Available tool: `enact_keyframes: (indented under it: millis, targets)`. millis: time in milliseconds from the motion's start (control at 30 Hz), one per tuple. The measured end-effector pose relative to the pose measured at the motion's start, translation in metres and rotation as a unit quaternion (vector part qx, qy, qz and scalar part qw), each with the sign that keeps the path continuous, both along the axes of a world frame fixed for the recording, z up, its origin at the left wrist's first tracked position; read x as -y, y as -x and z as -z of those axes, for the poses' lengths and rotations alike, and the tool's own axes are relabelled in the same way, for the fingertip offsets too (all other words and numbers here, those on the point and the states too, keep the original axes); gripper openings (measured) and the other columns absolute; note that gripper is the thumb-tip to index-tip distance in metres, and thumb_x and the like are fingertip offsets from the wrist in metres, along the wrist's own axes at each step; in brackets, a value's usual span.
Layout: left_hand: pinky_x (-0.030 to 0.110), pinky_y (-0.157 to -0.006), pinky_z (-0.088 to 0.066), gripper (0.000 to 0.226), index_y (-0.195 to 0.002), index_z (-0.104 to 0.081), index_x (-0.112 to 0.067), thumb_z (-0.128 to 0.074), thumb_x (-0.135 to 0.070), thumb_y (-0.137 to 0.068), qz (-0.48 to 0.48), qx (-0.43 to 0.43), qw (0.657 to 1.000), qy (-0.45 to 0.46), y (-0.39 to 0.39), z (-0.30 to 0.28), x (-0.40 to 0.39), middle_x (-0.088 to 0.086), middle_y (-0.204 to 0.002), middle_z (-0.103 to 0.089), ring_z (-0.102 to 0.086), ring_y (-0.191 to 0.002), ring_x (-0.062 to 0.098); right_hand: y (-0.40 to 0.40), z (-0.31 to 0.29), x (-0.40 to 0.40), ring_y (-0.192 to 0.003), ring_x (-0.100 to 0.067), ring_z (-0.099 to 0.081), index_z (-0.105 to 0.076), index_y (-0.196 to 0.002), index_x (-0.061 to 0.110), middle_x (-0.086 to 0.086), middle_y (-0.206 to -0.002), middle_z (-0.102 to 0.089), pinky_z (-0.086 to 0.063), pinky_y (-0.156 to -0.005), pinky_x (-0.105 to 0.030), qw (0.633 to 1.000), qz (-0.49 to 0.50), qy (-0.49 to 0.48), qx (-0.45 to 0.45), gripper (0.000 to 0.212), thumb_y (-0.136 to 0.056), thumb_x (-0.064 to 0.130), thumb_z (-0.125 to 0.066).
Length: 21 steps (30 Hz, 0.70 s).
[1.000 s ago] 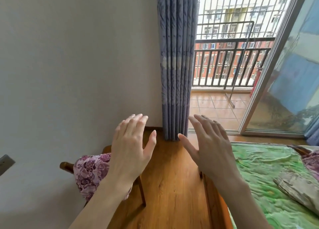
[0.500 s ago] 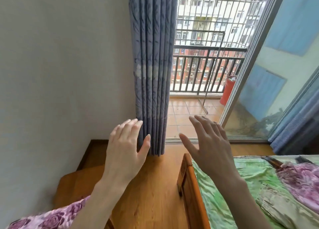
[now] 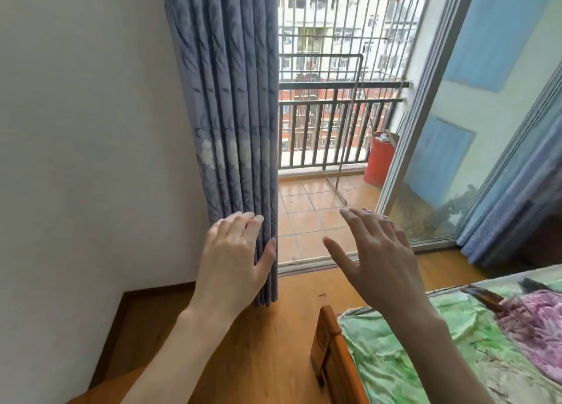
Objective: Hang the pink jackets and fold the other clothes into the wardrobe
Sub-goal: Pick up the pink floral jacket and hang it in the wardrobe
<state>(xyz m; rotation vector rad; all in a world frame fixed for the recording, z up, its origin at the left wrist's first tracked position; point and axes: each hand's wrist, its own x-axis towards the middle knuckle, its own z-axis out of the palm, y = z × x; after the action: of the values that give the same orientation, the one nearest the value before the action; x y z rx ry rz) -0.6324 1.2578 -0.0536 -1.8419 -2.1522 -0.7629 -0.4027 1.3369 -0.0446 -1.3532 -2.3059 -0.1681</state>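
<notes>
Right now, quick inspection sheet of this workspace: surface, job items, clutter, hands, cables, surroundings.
Surface: bed with green sheet, wooden footboard, wood floor.
Job's things: purple floral garment lying on the bed at right; no pink jacket or wardrobe seen.
Clutter: red bin on the balcony.
Hands: left hand and right hand both raised, fingers straight, holding nothing.
Cables: nothing seen.
Surroundings: blue-grey curtain, white wall, balcony railing, open sliding door.

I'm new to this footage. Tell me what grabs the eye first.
Two bare hands, left hand and right hand, are raised open mid-frame. Behind the left hangs a blue-grey curtain by the open balcony door. At lower right, a floral purple garment lies on the green bedsheet.
</notes>
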Motion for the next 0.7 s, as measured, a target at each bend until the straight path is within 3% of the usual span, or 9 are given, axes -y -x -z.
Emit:
enact_keyframes:
  millis: [433, 600, 700]
  targets:
    - [0.054, -0.12, -0.04, 0.047, -0.142, -0.062, -0.01, -0.06, -0.038, -0.104, 0.043, 0.002, 0.999, -0.01, 0.03, -0.001, -0.225, 0.01, -0.143, -0.063, -0.055, -0.138, 0.031, 0.036, 0.014, -0.205, -0.143, -0.026, -0.048, -0.052, -0.15, 0.021, -0.004, -0.152, -0.055, -0.033, -0.12, -0.046, 0.998, 0.049, 0.024, -0.024, 0.068, -0.105, 0.068, -0.032]
    - [0.051, -0.12, -0.039, 0.049, -0.144, -0.059, -0.012, -0.055, -0.042, -0.105, 0.058, -0.004, 0.998, -0.021, 0.038, -0.006, -0.327, 0.008, -0.144, -0.062, -0.054, -0.138, 0.028, 0.043, 0.007, -0.294, -0.137, -0.029, -0.053, -0.056, -0.146, 0.019, -0.005, -0.146, -0.06, -0.044, -0.112, -0.051, 0.997, 0.069, 0.012, -0.042, 0.069, -0.102, 0.068, -0.036]
    - [0.053, -0.118, -0.042, 0.05, -0.144, -0.06, -0.014, -0.053, -0.044, -0.105, 0.066, 0.002, 0.998, -0.019, 0.039, -0.001, -0.377, 0.006, -0.144, -0.062, -0.055, -0.136, 0.028, 0.044, 0.005, -0.339, -0.139, -0.028, -0.052, -0.054, -0.148, 0.021, -0.004, -0.148, -0.059, -0.041, -0.115, -0.05, 0.996, 0.078, 0.023, -0.028, 0.07, -0.102, 0.069, -0.034]
